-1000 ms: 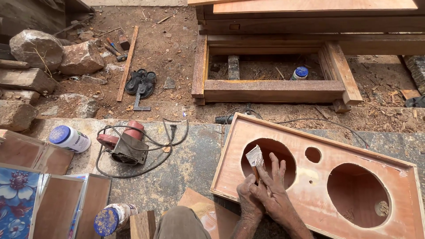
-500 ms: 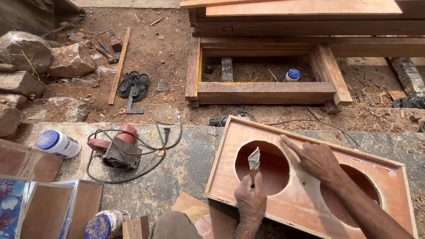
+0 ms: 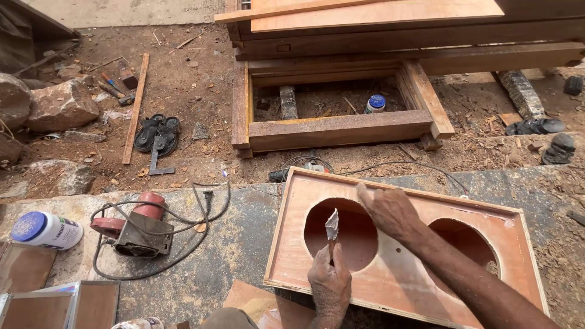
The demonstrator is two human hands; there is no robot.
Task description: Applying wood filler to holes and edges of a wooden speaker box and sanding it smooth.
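A plywood speaker box panel [image 3: 396, 283] with a raised rim lies on a stone slab [image 3: 234, 244]. It has two large round holes and a small hole between them. My left hand [image 3: 329, 286] grips a small putty knife [image 3: 332, 225] with its pale-smeared blade pointing up over the left hole [image 3: 356, 244]. My right hand [image 3: 390, 213] rests palm down on the panel between the two large holes, fingers reaching toward the far rim. It holds nothing.
A red and grey power tool [image 3: 131, 231] with a looped black cord lies left of the panel. Beside it is a white bottle with a blue cap [image 3: 46, 230]. Beyond the slab are a wooden frame [image 3: 335, 131], planks, black sandals [image 3: 157, 131] and rocks [image 3: 61, 106] on dirt.
My right hand has left its spot beside my left hand and moved right and up onto the panel. My left hand keeps hold of the putty knife over the left hole.
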